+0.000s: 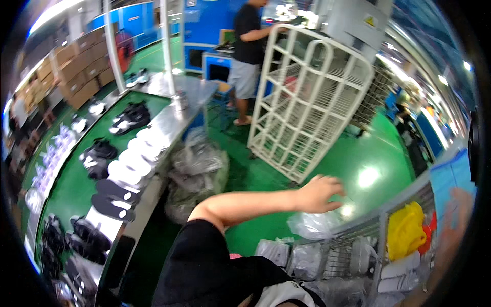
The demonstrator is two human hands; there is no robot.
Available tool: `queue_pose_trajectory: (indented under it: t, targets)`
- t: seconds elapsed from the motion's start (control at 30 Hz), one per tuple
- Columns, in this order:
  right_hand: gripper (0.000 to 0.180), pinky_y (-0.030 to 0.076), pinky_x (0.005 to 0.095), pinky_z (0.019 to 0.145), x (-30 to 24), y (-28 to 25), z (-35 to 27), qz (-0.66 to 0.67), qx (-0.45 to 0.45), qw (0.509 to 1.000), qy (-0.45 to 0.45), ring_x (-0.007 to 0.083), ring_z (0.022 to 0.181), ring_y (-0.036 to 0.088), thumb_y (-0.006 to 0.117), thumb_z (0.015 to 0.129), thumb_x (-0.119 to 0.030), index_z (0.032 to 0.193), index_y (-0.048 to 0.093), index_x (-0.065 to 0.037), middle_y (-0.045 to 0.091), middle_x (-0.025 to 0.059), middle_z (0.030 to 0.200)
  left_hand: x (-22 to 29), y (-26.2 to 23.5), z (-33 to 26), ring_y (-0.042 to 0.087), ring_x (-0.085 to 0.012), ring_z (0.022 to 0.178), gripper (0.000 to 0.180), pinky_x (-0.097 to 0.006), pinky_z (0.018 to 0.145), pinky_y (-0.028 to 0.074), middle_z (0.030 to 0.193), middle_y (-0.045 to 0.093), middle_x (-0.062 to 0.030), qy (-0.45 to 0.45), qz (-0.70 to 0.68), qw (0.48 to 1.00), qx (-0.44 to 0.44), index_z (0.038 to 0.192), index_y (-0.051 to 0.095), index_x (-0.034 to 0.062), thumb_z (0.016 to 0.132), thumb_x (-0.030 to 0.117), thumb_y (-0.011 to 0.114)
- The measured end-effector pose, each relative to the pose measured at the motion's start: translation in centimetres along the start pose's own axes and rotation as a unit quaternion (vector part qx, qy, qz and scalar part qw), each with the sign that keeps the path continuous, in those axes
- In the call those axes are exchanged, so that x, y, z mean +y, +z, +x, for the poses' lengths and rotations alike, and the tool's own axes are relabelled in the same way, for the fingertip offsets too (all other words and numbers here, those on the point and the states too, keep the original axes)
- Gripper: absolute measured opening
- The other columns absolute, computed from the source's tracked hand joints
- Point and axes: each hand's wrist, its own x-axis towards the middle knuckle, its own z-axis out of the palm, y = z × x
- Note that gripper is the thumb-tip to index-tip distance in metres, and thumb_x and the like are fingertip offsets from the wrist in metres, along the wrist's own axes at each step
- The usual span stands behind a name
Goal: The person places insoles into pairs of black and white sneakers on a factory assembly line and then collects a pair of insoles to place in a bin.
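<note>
Green factory floor; left hand (pixel 319 193), fingers spread and empty, above crinkled clear plastic bag (pixel 312 225).

- My hand (pixel 319 193) is over a see-through plastic bag (pixel 313 224).
- My sleeve (pixel 204 266) is black.
- The floor (pixel 358 163) is bright green.
- The big rack (pixel 312 97) is white.
- The belt (pixel 71 179) is green, with black and white shoe soles (pixel 125 169).
- A yellow thing (pixel 404 230) sits in the wire basket (pixel 353 250).

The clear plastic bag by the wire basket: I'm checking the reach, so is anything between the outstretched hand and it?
Nothing visible. The hand hovers just above the clear plastic bag on the wire basket.
</note>
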Motion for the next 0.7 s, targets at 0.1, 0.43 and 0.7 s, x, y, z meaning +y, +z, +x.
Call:
queue_pose_trajectory:
  t: [0.1,0.43,0.7]
  targets:
    - [0.028,0.037,0.0414,0.077,-11.2,3.6,0.7,0.248,-0.183,0.927,-0.213,0.0325,0.085,0.051,0.064,0.064,-0.015,0.087,0.056,-0.001,0.057,0.0142,0.089,-2.7,-2.4,-16.0,0.054,-0.0304,0.096,0.027,-0.04,0.083,0.042,0.098,0.058,-0.0157,-0.24,0.0,0.97,0.045,0.096,0.058,0.0038,0.078,0.024,0.058]
    - [0.025,0.045,0.0352,0.076,-52.1,11.3,-9.4,0.582,-0.454,0.54,-0.405,0.0291,0.087,0.057,0.058,0.079,-0.022,0.092,0.06,-0.002,0.061,0.0142,0.091,14.4,-14.7,-62.2,0.058,-0.0275,0.082,0.019,-0.034,0.075,0.045,0.088,0.06,-0.0145,-0.599,0.275,0.565,0.497,0.092,0.059,0.0016,0.08,0.016,0.055]
    - [0.034,0.045,0.037,0.077,-79.6,6.8,-13.3,0.563,-0.26,0.61,-0.494,0.0301,0.092,0.054,0.063,0.075,-0.03,0.094,0.056,-0.003,0.055,0.0142,0.101,21.9,-11.4,-78.7,0.047,-0.0166,0.091,0.062,-0.028,0.077,0.041,0.104,0.046,-0.0106,-0.606,0.11,0.242,0.75,0.117,0.038,0.0032,0.072,0.032,0.07]
